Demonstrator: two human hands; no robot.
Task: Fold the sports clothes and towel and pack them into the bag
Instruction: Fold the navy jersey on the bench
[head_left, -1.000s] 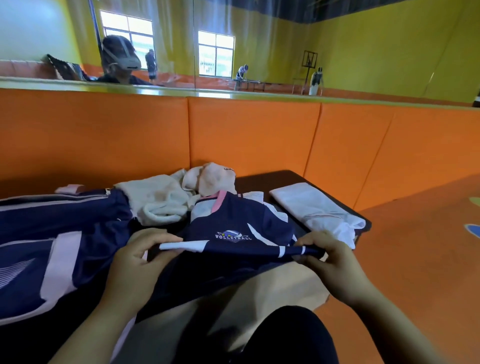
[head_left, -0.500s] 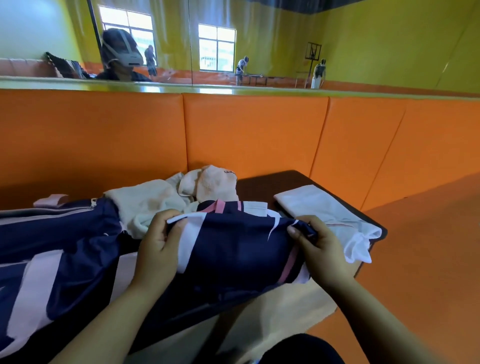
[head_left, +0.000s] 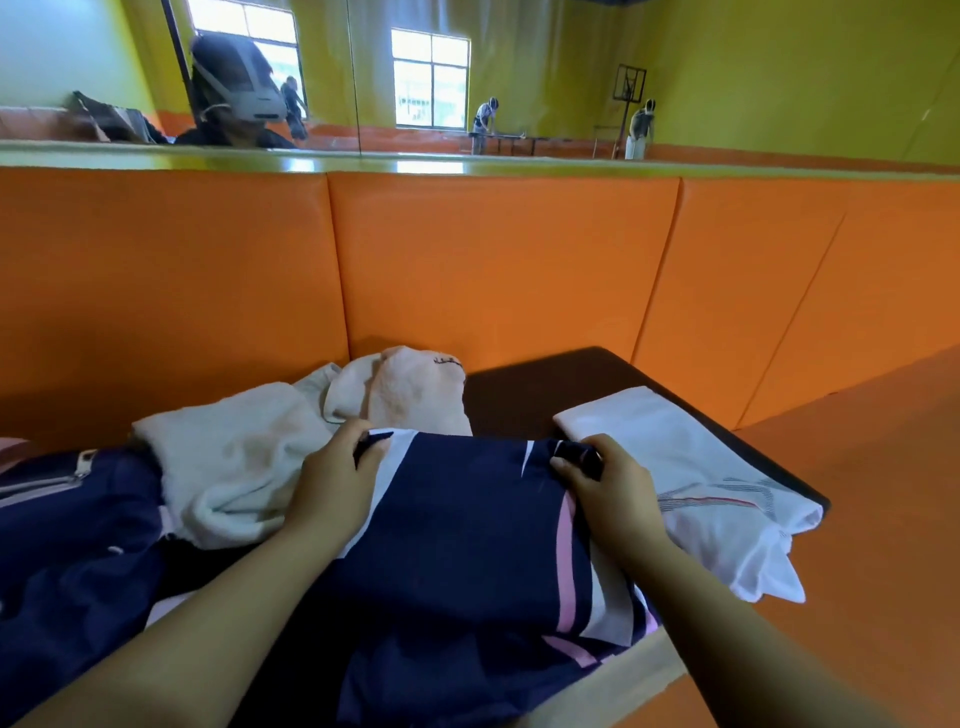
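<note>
1. Farther up the tabletop (head_left: 519, 395) now, the navy jersey (head_left: 467, 519) is pinched at its far edge by the fingers of the left hand (head_left: 332, 488) and right hand (head_left: 608, 491).
2. I see a towel (head_left: 228, 467) to its left and a white shirt (head_left: 691, 467) to its right.
3. Orange wall padding (head_left: 493, 270) behind.

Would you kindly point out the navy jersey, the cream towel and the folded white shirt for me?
navy jersey (head_left: 467, 525), head view, middle of its dark panel.
cream towel (head_left: 234, 457), head view, its crumpled middle.
folded white shirt (head_left: 691, 457), head view, its flat upper face.

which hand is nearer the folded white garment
Right. The right hand grips the navy jersey just beside the white garment; the left hand grips its opposite corner, by the towel.
</note>
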